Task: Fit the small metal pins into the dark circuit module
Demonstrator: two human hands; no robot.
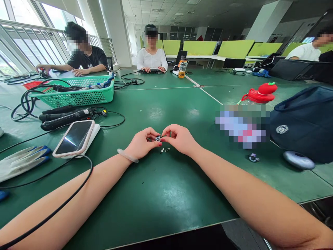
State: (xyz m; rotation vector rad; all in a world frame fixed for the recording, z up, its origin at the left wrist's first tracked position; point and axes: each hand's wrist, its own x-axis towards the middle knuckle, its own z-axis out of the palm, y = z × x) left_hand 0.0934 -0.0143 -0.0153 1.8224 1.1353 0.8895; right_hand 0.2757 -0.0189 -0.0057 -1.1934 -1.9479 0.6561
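Observation:
Both hands meet over the middle of the green table [177,194]. My left hand [142,141] pinches a small metallic part [158,138] between thumb and forefinger; a pale bracelet circles that wrist. My right hand [179,138] is closed too, its thumb and fingertips at the right side of the same part. The part is tiny and partly covered by the fingertips, so its details cannot be made out. Just below the hands, two little pieces lie on the table: a whitish one [162,150] and a small rectangular one [167,150].
To the left are a phone [75,138], gloves [24,161], black tools [69,116] and a green basket [78,95]. A black cable crosses my left forearm. At right stand a dark blue bag [304,121] and a red-lidded bottle [258,95]. Three people sit beyond.

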